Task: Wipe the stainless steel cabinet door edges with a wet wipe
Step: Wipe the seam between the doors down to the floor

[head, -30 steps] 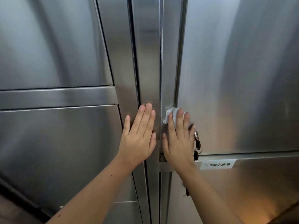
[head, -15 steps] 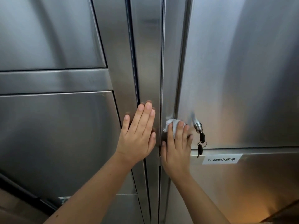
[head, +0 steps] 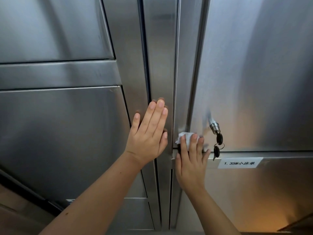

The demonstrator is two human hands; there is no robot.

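One white wipe (head: 183,137) is bunched under the fingertips of the right hand (head: 190,164), which presses it on the left edge (head: 183,82) of the right door (head: 254,82), near the bottom corner of that door. These fingers are straight and close together, not curled around the wipe, and the palm lies over the strip below the door. I judge that the wiping of this vertical edge is in hand, now at its low end. The next move probably calls for a turn along the bottom edge, or a stroke upward, with steady pressure so the wipe does not slip out. The keys (head: 217,146) hang from the lock (head: 214,127) just beside the little finger and could be knocked. The left hand (head: 149,133) rests flat and empty on the post (head: 160,65) between the doors, fingers straight and pointing up, as a support.
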